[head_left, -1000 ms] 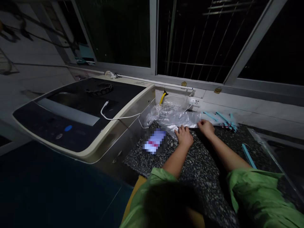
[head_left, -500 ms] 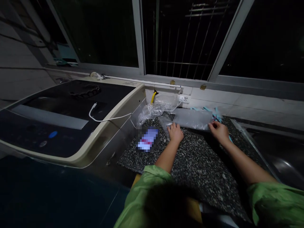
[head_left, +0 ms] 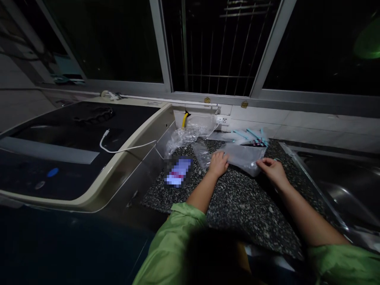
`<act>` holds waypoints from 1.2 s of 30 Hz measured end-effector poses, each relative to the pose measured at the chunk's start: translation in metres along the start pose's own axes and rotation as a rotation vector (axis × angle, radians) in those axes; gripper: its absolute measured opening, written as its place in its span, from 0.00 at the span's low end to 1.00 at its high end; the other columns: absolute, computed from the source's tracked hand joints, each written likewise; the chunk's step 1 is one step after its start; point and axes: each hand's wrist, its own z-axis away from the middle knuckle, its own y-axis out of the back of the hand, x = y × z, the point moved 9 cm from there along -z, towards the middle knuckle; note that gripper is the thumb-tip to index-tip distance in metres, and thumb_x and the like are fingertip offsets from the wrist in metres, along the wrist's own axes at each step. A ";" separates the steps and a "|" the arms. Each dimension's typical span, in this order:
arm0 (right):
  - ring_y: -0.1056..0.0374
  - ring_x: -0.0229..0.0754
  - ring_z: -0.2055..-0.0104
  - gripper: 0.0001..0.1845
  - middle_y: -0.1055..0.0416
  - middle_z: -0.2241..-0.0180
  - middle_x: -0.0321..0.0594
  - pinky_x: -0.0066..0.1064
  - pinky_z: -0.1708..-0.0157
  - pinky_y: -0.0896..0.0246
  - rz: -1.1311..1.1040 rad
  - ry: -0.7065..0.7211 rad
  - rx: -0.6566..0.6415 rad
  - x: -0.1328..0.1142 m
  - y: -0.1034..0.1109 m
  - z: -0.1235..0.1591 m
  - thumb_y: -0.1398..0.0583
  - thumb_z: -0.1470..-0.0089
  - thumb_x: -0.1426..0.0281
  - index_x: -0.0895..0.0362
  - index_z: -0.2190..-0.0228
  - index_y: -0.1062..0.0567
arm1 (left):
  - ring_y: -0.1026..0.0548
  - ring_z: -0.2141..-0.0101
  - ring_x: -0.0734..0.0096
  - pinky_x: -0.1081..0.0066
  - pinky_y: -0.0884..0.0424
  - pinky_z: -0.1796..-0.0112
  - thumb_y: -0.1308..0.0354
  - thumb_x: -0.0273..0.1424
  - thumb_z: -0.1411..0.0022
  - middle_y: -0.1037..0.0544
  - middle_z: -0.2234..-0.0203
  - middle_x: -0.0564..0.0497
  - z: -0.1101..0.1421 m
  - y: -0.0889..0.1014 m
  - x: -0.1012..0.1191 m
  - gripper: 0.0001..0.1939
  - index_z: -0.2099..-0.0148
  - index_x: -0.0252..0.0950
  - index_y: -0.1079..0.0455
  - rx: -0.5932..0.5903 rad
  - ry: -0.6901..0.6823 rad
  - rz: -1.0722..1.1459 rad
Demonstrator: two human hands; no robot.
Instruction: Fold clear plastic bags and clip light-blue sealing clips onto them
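A translucent plastic bag (head_left: 242,156) is stretched just above the dark speckled counter (head_left: 237,202). My left hand (head_left: 219,164) has its fingers closed over the left end of this bag, beside a crumpled clear plastic piece (head_left: 202,155). Thumb and forefinger of my right hand (head_left: 273,171) pinch the bag's right corner. Behind it lie several light-blue stick-like items (head_left: 252,135) among more clear plastic; their kind is too small to tell. What the bag contains, if anything, I cannot make out.
A phone (head_left: 178,172) with a lit, blurred screen lies left of my hands. Crumpled clear wrap (head_left: 187,134) sits by a wall socket (head_left: 222,120). A washing machine (head_left: 124,154) with a white cable (head_left: 127,149) across it stands left; a metal sink (head_left: 341,186) is right.
The bag's near edge has come down and toward me, its middle now sagging open. My right hand has lowered with its corner. More of the light-blue items shows behind.
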 end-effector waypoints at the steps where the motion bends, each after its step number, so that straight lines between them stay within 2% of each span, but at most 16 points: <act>1: 0.43 0.35 0.79 0.13 0.35 0.82 0.34 0.27 0.78 0.50 -0.026 -0.016 -0.012 0.000 -0.001 0.003 0.37 0.69 0.60 0.57 0.83 0.30 | 0.35 0.51 0.59 0.60 0.41 0.49 0.46 0.30 0.45 0.32 0.51 0.42 0.000 0.000 0.003 0.21 0.48 0.35 0.36 0.002 -0.022 0.018; 5: 0.44 0.33 0.80 0.13 0.36 0.82 0.32 0.26 0.79 0.51 -0.093 -0.043 -0.050 -0.006 -0.004 0.012 0.37 0.68 0.61 0.57 0.82 0.31 | 0.34 0.54 0.62 0.61 0.39 0.52 0.47 0.28 0.46 0.30 0.55 0.44 0.004 0.000 0.013 0.14 0.56 0.37 0.31 0.051 -0.071 0.105; 8: 0.44 0.33 0.80 0.13 0.37 0.82 0.32 0.26 0.79 0.51 -0.107 0.004 -0.047 -0.022 -0.002 0.018 0.37 0.66 0.61 0.57 0.82 0.31 | 0.33 0.56 0.64 0.62 0.38 0.54 0.47 0.27 0.46 0.28 0.58 0.46 0.009 0.009 0.018 0.09 0.62 0.37 0.29 0.147 -0.066 0.177; 14: 0.44 0.32 0.80 0.15 0.37 0.83 0.32 0.25 0.80 0.50 -0.104 0.106 -0.065 -0.063 -0.002 0.025 0.36 0.65 0.59 0.57 0.82 0.31 | 0.31 0.59 0.64 0.61 0.36 0.57 0.45 0.24 0.50 0.27 0.62 0.47 0.022 0.055 0.018 0.06 0.68 0.37 0.31 0.424 -0.068 0.289; 18: 0.41 0.34 0.79 0.16 0.34 0.81 0.34 0.26 0.78 0.45 -0.068 0.241 -0.082 -0.100 -0.005 0.032 0.37 0.62 0.57 0.57 0.80 0.29 | 0.30 0.60 0.66 0.63 0.34 0.59 0.47 0.23 0.50 0.27 0.63 0.47 0.032 0.082 0.006 0.06 0.68 0.37 0.33 0.543 -0.048 0.419; 21: 0.38 0.35 0.77 0.15 0.32 0.79 0.35 0.28 0.76 0.42 -0.019 0.357 -0.050 -0.124 -0.003 0.040 0.38 0.59 0.57 0.57 0.78 0.28 | 0.29 0.61 0.68 0.66 0.32 0.60 0.49 0.22 0.49 0.27 0.64 0.47 0.037 0.090 -0.002 0.06 0.68 0.37 0.36 0.573 -0.055 0.559; 24: 0.35 0.38 0.75 0.13 0.29 0.77 0.37 0.29 0.74 0.39 0.086 0.485 -0.073 -0.141 -0.008 0.050 0.39 0.57 0.59 0.56 0.75 0.27 | 0.28 0.62 0.70 0.67 0.31 0.61 0.49 0.22 0.50 0.26 0.65 0.47 0.041 0.096 -0.008 0.06 0.68 0.37 0.37 0.616 -0.051 0.616; 28: 0.32 0.42 0.69 0.12 0.27 0.72 0.39 0.33 0.67 0.37 0.230 0.704 -0.078 -0.155 -0.017 0.067 0.38 0.56 0.60 0.56 0.73 0.27 | 0.28 0.62 0.69 0.67 0.32 0.61 0.49 0.21 0.50 0.26 0.65 0.47 0.042 0.102 -0.004 0.07 0.68 0.36 0.36 0.605 -0.052 0.648; 31: 0.33 0.43 0.66 0.12 0.27 0.70 0.40 0.36 0.64 0.37 0.318 0.793 -0.049 -0.159 -0.022 0.075 0.37 0.56 0.60 0.55 0.72 0.28 | 0.28 0.64 0.70 0.68 0.32 0.61 0.49 0.22 0.50 0.26 0.68 0.49 0.042 0.107 -0.003 0.06 0.69 0.36 0.35 0.572 -0.004 0.714; 33: 0.33 0.43 0.66 0.09 0.28 0.70 0.40 0.36 0.64 0.38 0.343 0.796 -0.027 -0.160 -0.023 0.076 0.38 0.54 0.62 0.55 0.72 0.28 | 0.29 0.67 0.70 0.69 0.33 0.63 0.48 0.24 0.51 0.26 0.72 0.50 0.040 0.106 -0.006 0.04 0.71 0.36 0.34 0.498 0.076 0.810; 36: 0.33 0.43 0.66 0.06 0.28 0.71 0.39 0.35 0.63 0.38 0.307 0.764 0.012 -0.161 -0.021 0.074 0.42 0.50 0.65 0.54 0.74 0.28 | 0.30 0.70 0.70 0.70 0.34 0.65 0.44 0.29 0.53 0.27 0.75 0.52 0.037 0.086 -0.014 0.04 0.71 0.36 0.33 0.274 0.256 1.057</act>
